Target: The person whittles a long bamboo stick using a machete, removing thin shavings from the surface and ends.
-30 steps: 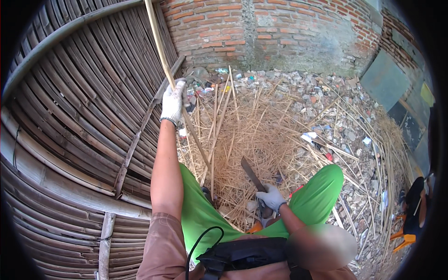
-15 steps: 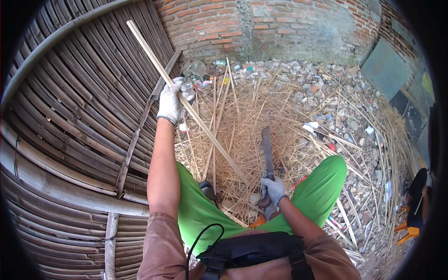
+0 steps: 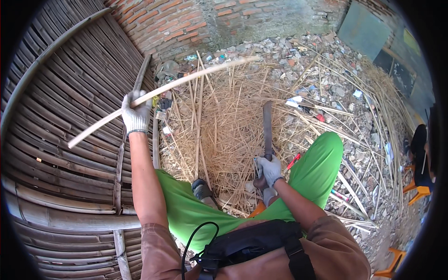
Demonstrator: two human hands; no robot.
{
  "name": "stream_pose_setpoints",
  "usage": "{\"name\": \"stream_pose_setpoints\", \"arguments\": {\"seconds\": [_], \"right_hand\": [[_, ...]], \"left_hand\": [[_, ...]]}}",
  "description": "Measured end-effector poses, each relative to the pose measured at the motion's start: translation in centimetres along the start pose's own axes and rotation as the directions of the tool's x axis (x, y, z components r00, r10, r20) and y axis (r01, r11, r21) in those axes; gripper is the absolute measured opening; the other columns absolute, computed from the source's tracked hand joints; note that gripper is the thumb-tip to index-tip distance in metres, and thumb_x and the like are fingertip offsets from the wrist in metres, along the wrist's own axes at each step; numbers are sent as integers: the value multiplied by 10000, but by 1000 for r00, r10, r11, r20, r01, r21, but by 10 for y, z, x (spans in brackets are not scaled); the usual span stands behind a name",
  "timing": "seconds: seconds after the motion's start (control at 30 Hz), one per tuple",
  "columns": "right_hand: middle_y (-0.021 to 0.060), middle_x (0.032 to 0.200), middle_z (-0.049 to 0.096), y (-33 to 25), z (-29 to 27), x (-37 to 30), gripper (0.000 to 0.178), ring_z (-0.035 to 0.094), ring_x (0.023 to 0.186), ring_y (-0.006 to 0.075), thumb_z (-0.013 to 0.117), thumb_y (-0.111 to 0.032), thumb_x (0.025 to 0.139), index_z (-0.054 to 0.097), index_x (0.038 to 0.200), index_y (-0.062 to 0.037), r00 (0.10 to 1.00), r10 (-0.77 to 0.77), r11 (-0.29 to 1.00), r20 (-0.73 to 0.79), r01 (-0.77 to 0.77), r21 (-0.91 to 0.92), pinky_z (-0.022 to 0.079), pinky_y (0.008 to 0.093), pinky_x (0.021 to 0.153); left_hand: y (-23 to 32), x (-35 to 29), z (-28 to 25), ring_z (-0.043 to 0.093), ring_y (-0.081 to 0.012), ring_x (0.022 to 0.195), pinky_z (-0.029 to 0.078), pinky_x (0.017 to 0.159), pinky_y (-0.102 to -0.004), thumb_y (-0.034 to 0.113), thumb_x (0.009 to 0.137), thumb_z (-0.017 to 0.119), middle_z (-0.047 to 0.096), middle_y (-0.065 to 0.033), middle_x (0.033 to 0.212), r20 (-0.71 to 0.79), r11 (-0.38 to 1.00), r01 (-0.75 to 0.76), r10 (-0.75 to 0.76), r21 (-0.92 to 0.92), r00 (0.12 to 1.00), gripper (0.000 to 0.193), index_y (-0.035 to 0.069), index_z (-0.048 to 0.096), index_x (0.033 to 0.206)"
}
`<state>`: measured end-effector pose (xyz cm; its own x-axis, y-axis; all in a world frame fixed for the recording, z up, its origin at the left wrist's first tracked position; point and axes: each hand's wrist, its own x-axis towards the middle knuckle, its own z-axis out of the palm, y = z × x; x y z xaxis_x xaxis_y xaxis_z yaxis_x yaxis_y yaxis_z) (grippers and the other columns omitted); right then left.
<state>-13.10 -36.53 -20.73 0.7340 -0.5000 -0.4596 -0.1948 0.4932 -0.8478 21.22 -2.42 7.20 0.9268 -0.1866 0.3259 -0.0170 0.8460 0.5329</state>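
Raised at the far left, my left hand [image 3: 136,111] in a white knit glove is closed around a long pale bamboo strip [image 3: 186,78]. The strip slants from the lower left up to the right, its far end over the straw and rubble. My right hand [image 3: 269,169], also gloved, grips the handle of a machete [image 3: 267,126] between my knees. Its dark blade points away from me, above a heap of bamboo shavings [image 3: 233,119]. Strip and blade are apart.
A bamboo slat wall [image 3: 70,107] stands close on the left, a brick wall [image 3: 172,23] at the back. Rubble and litter cover the ground, with long bamboo strips [image 3: 198,116] lying on it. At the right edge sits another person [image 3: 420,154] near an orange stool [image 3: 417,190].
My left hand has swung the strip round: its far end, earlier at the upper left, now points right. The view has shifted rightward. My right hand keeps its hold on the machete.
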Motion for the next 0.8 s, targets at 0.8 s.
{"name": "stream_pose_setpoints", "arguments": {"seconds": [0.8], "right_hand": [[16, 683, 633, 1, -2, 2, 135, 579, 480, 140, 766, -98, 925, 673, 1020, -73, 998, 62, 998, -19, -62, -30, 478, 319, 432]], "left_hand": [[-50, 8, 41, 706, -362, 1196, 487, 1157, -648, 202, 1018, 618, 750, -183, 1203, -402, 961, -164, 64, -221, 913, 279, -15, 722, 1159]]}}
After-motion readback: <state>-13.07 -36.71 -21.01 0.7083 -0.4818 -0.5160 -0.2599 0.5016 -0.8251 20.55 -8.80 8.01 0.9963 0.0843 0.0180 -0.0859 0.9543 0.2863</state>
